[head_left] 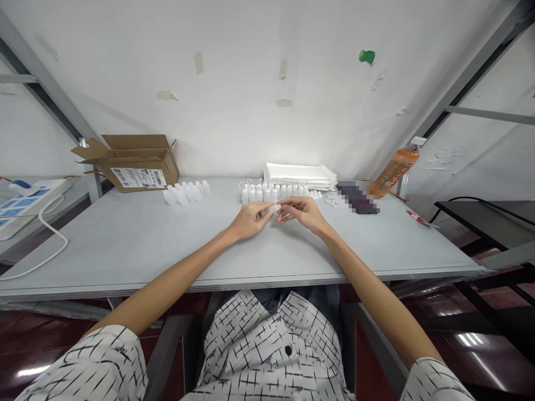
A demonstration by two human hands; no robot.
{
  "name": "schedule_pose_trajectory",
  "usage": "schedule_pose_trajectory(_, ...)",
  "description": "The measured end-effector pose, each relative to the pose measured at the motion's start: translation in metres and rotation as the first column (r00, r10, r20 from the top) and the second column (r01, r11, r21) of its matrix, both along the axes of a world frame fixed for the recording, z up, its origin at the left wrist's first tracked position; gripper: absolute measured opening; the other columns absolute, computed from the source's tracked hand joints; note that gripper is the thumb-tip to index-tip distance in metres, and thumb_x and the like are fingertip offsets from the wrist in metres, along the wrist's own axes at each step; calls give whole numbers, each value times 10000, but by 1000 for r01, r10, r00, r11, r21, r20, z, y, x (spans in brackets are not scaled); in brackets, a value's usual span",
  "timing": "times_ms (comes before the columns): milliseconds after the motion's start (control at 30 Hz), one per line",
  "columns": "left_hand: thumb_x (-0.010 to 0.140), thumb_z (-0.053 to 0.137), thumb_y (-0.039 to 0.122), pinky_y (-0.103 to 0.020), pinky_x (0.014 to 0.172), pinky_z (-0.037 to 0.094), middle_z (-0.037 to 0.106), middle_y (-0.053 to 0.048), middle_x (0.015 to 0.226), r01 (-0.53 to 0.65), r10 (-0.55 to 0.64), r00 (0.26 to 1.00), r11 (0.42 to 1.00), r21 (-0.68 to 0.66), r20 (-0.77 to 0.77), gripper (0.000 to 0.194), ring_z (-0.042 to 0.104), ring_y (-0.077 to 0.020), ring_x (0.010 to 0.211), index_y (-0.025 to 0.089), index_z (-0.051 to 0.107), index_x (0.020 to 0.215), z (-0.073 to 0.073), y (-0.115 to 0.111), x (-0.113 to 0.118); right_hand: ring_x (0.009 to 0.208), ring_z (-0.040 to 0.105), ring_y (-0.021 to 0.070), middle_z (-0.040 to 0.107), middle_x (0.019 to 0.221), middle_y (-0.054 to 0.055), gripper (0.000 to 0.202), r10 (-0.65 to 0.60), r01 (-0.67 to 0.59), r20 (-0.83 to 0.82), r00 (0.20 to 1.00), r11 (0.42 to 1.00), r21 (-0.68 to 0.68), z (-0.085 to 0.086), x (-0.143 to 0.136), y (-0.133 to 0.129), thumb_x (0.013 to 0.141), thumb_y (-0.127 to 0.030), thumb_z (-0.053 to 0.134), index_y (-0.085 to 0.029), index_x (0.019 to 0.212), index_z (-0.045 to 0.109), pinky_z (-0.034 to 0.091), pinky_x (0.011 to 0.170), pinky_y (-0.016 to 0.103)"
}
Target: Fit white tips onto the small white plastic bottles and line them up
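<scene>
Near the middle of the table, my left hand [248,220] is closed around a small white plastic bottle [273,208] held tilted on its side. The fingers of my right hand [306,213] pinch at the bottle's right end; whether a cap is between them is hidden. Just behind my hands stand rows of small white squeeze bottles [258,195], many with caps and thin loops on top. Further left is a group of translucent bottles [184,193]. Small white pieces [315,195], which look like caps or nozzles, lie right of the rows, beside some clear little parts [332,199].
An open cardboard box [140,172] sits at the back left. Stacked white trays or sheets [298,174] lie against the wall. At the right are a dark, partly blurred object [361,199] and an orange drink bottle [397,167]. A power strip [29,203] with a white cable is far left.
</scene>
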State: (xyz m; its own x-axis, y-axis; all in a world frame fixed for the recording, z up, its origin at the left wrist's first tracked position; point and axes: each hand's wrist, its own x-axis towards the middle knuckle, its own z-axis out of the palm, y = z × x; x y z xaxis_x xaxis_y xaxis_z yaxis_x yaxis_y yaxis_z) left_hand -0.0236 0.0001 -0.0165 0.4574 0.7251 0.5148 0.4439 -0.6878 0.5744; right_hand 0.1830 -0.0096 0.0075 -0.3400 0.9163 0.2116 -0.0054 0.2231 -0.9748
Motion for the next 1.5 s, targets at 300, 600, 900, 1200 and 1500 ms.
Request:
schedule_pose_trajectory(300,920,536,387,-226,469,476,669,-43,792,99,-60,989,948,-304,135,347,658,-153,627,131,579,1152,4,-4,3,610,709,187,705,742,24,411,-12,12,12,1000,1000,7,2,0,-2,690,-438,811,-159,968,693,612,601,345)
schedule_pose_trajectory(600,941,474,327,-228,558,435,555,43,702,117,-69,988,924,-364,141,254,531,-106,575,211,475,1168,2,-5,4,480,647,153,675,672,-2,406,-1,1,65,998,1000,1,3,-3,-4,682,-407,817,-162,963,656,546,523,306)
schedule_pose_trajectory(900,988,386,506,-241,625,347,454,30,676,113,-71,990,909,-400,120,380,431,-121,648,181,582,968,12,-13,7,472,608,126,652,659,-7,423,42,-46,119,992,999,27,1,-5,-4,701,-469,801,-151,951,676,510,476,269)
schedule_pose_trajectory(1200,925,486,501,-216,485,241,299,53,615,184,-54,971,794,-579,234,336,302,-97,538,184,583,980,6,-8,4,519,606,148,671,763,41,295,-248,226,146,958,962,151,8,34,13,781,-443,685,-159,858,683,463,470,284)
schedule_pose_trajectory(1500,919,466,452,-221,491,224,318,47,625,199,-63,968,778,-595,242,298,290,-99,539,201,600,1003,7,-9,2,861,678,240,763,904,67,208,-677,452,678,286,719,528,-10,73,39,832,-257,561,-191,858,757,440,699,299)
